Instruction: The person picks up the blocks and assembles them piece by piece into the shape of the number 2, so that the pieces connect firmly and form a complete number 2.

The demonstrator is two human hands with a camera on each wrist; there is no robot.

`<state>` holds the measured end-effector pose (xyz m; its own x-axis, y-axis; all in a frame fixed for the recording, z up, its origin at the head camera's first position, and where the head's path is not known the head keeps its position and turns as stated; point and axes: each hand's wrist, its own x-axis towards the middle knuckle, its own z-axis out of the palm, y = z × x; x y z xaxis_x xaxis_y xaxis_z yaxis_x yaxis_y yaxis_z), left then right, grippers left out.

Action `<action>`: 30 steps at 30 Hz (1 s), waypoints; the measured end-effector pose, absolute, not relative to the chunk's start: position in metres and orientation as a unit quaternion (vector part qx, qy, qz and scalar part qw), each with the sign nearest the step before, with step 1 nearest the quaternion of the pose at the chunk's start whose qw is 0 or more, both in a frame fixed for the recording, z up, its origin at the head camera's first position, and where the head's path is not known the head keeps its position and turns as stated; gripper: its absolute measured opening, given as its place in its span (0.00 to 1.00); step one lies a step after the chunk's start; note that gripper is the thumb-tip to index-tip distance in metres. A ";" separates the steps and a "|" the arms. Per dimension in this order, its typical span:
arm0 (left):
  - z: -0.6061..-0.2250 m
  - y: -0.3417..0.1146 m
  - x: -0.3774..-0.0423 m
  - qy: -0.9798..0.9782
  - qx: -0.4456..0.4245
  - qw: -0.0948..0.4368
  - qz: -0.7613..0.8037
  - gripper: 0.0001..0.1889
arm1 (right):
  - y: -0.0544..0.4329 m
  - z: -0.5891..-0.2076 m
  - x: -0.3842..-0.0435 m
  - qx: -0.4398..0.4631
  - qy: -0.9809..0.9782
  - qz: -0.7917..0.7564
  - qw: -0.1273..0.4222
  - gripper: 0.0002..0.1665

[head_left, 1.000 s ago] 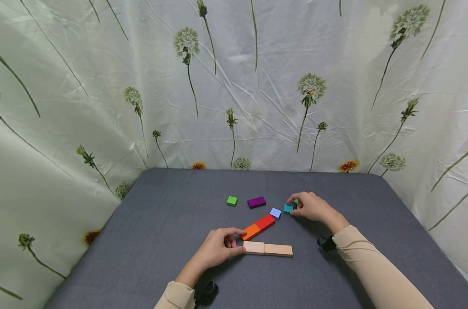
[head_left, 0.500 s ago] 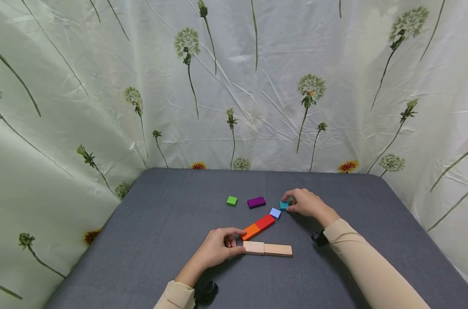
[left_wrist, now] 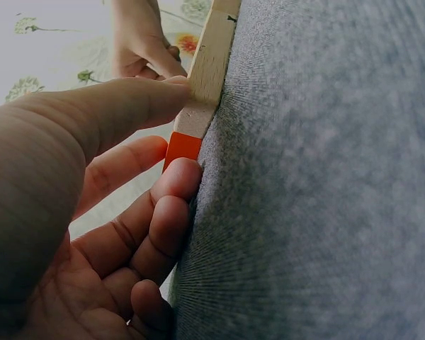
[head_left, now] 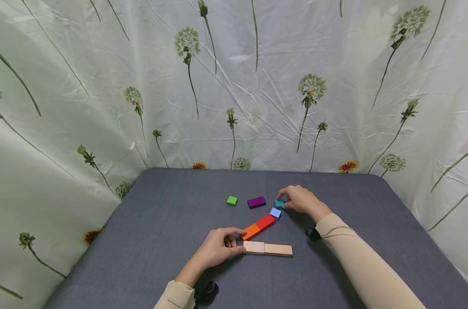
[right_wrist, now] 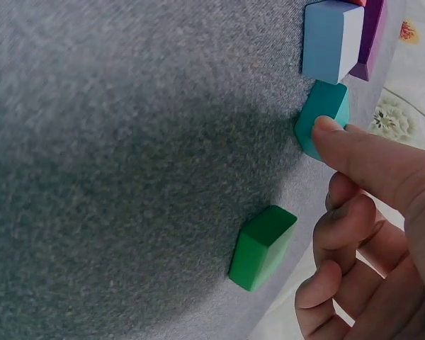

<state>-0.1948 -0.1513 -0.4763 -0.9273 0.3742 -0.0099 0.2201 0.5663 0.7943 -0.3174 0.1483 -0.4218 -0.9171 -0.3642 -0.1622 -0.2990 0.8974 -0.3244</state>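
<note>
In the head view my left hand [head_left: 214, 249] spans the near corner of a row of blocks. Its index fingertip is at the end of the orange block [head_left: 250, 232] and its thumb at the end of the pale wooden block [head_left: 253, 247]. The left wrist view has the thumb [left_wrist: 138, 103] against the wood and fingertips around the orange block [left_wrist: 182, 150]. My right hand [head_left: 301, 199] pinches a teal block [right_wrist: 321, 117] between thumb and index finger, beside the light blue block [right_wrist: 331, 39]. In the head view the fingers partly cover the teal block [head_left: 279, 203].
A red block [head_left: 265, 222] continues the orange one toward the light blue block. A tan wooden block [head_left: 278, 250] abuts the pale one. Farther back lie a purple block [head_left: 256, 202] and a lime green block [head_left: 232, 201]. The right wrist view shows a dark green block [right_wrist: 262, 248].
My right hand has moved left and slightly away with the teal block, bringing it up beside the light blue block. The left hand and the other blocks stay in place.
</note>
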 end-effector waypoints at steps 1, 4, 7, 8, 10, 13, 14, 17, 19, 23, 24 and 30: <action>-0.476 -0.151 -0.195 0.881 0.169 0.089 0.434 0.20 | 0.147 -0.422 -0.318 -0.170 0.968 -0.147 0.111 0.16; -0.476 -0.151 -0.195 0.882 0.170 0.087 0.431 0.20 | 0.145 -0.422 -0.319 -0.169 0.968 -0.146 0.113 0.16; -0.476 -0.150 -0.195 0.883 0.169 0.087 0.428 0.20 | 0.143 -0.422 -0.320 -0.167 0.968 -0.149 0.114 0.16; -0.476 -0.150 -0.195 0.883 0.170 0.086 0.428 0.20 | 0.143 -0.422 -0.320 -0.168 0.968 -0.150 0.114 0.16; -0.476 -0.150 -0.195 0.884 0.169 0.087 0.427 0.20 | 0.142 -0.422 -0.320 -0.169 0.967 -0.151 0.114 0.16; -0.475 -0.150 -0.196 0.885 0.166 0.088 0.425 0.20 | 0.141 -0.422 -0.320 -0.168 0.967 -0.154 0.115 0.16; -0.475 -0.150 -0.196 0.886 0.166 0.088 0.425 0.20 | 0.141 -0.423 -0.320 -0.168 0.966 -0.155 0.116 0.16; -0.476 -0.150 -0.196 0.886 0.166 0.087 0.423 0.20 | 0.141 -0.423 -0.320 -0.170 0.966 -0.157 0.117 0.16; -0.476 -0.150 -0.196 0.886 0.166 0.087 0.424 0.20 | 0.141 -0.423 -0.319 -0.170 0.965 -0.158 0.118 0.16; -0.476 -0.150 -0.195 0.887 0.164 0.088 0.424 0.20 | 0.142 -0.422 -0.318 -0.169 0.965 -0.159 0.121 0.16; -0.476 -0.150 -0.195 0.886 0.165 0.087 0.424 0.20 | 0.142 -0.422 -0.318 -0.168 0.965 -0.159 0.121 0.16; -0.476 -0.151 -0.195 0.885 0.168 0.086 0.426 0.20 | 0.142 -0.422 -0.317 -0.168 0.965 -0.162 0.123 0.16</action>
<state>-0.1950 -0.1509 -0.4763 -0.9289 0.3703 -0.0090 0.2237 0.5803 0.7830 -0.3169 0.1417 -0.4221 -0.9134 -0.3640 -0.1823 -0.2842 0.8908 -0.3546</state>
